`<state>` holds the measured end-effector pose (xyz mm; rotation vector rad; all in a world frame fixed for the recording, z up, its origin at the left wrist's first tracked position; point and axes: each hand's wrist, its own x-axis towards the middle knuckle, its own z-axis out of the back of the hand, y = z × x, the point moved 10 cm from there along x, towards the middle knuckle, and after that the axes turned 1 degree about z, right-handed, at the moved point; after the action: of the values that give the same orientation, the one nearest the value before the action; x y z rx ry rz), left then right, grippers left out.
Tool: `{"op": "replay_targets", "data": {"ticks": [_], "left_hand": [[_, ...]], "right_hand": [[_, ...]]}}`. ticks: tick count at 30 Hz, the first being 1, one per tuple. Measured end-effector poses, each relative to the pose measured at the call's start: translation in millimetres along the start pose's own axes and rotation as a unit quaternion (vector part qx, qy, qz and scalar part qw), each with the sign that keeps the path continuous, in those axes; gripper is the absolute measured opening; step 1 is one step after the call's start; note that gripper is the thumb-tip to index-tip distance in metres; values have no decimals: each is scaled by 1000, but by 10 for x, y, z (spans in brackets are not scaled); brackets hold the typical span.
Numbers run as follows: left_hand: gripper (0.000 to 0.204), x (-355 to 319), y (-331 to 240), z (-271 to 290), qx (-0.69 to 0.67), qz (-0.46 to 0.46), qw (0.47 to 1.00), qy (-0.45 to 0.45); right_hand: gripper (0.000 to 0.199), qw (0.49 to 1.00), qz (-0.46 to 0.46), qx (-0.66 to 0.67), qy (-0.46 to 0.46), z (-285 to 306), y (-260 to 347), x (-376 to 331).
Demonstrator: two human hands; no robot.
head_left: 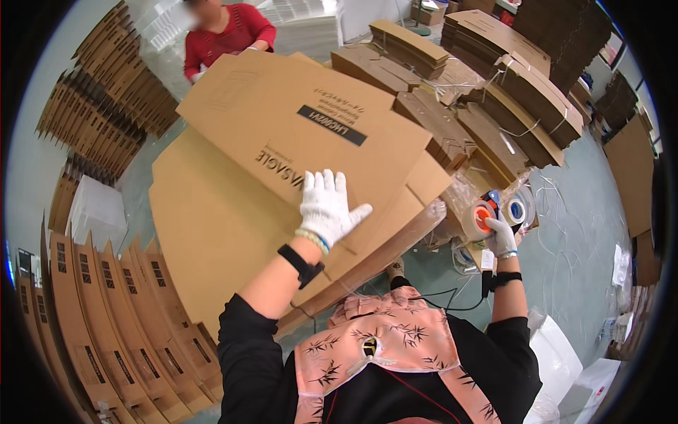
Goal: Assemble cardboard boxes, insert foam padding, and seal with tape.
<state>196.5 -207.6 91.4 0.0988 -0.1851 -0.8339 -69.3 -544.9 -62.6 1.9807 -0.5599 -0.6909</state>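
My left hand (pixel 326 206), in a white glove, lies flat with fingers spread on a folded brown cardboard box (pixel 282 120) that rests on a stack of flattened boxes (pixel 205 226). My right hand (pixel 500 234), also gloved, grips a tape dispenser with an orange roll of tape (pixel 483 216), out to the right of the stack. A second roll with a blue core (pixel 518 210) sits just beside it.
A person in a red top (pixel 224 32) stands at the far side holding the box's far edge. Bundled flat cartons (pixel 494 92) pile up at the back right. Rows of folded cartons (pixel 113 325) stand at the left. White boxes (pixel 565 367) sit at the lower right.
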Motion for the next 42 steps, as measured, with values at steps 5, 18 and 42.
{"op": "replay_targets", "data": {"ticks": [5, 18, 42], "left_hand": [[89, -27, -710, 379, -61, -44, 991, -110], [31, -1371, 204, 702, -164, 445, 862, -177], [38, -1885, -7, -1137, -601, 582, 543, -71]], "right_hand": [[41, 811, -3, -542, -220, 1155, 99, 864], [52, 661, 101, -741, -62, 20, 634, 1995], [23, 584, 392, -266, 659, -4015, 128, 844]]}}
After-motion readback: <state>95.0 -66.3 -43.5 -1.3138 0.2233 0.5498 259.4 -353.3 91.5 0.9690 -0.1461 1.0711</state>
